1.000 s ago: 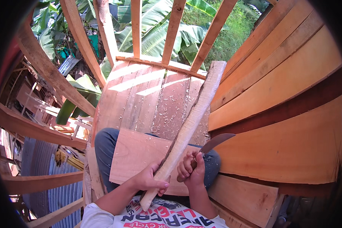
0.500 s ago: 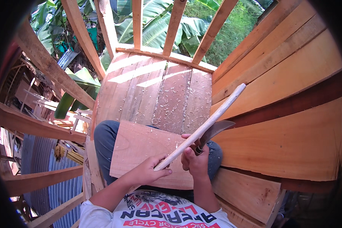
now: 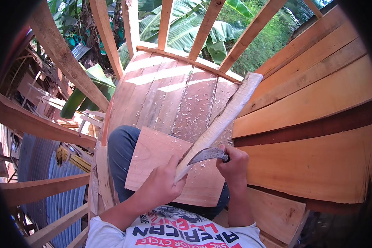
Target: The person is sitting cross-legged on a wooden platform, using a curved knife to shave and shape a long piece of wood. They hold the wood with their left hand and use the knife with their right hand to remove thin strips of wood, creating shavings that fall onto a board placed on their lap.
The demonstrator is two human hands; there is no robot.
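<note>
A long pale piece of wood slants up from my lap toward the far right, with a dark rough edge along its left side. My left hand is closed around its lower end. My right hand grips a curved knife by the handle, most of which the fingers hide. The hooked blade points left and lies across the lower part of the wood, just above my left hand. Beneath both hands, a flat wooden board rests on my thighs.
Curled shavings lie scattered over the plank floor ahead. A plank wall rises close on the right. Upright wooden slats stand at the far side and left, with banana leaves and corrugated sheets beyond.
The wood has turned from its narrow side to a broad face. My right hand has shifted right, and the knife blade has swung from pointing right to pointing left across the wood.
</note>
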